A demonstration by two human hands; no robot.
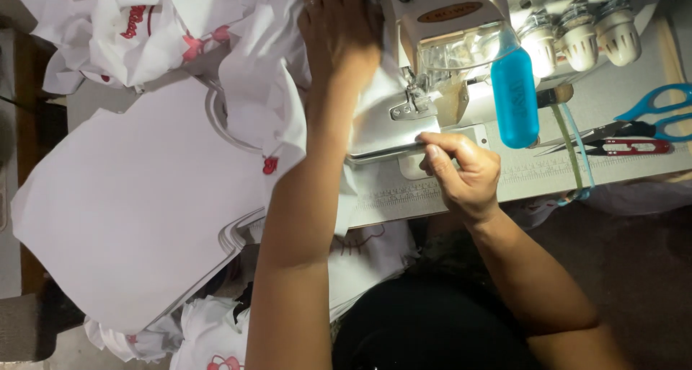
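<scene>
My left hand [340, 25] lies flat with fingers spread on white fabric [259, 89] behind the presser foot [414, 99] of a cream sewing machine [440, 13]. My right hand [465, 172] pinches the near edge of the fabric at the machine's metal plate [386, 128], thumb and forefinger closed on it. The white cloth carries small red printed marks and spills off to the left.
A stack of flat white cut pieces [137, 204] lies at left, with crumpled white garments [108, 24] behind it. A blue bottle [515, 96] stands beside the machine. Blue-handled scissors [649, 114] and red thread snips [627, 147] lie at right. Thread cones [577, 31] stand behind.
</scene>
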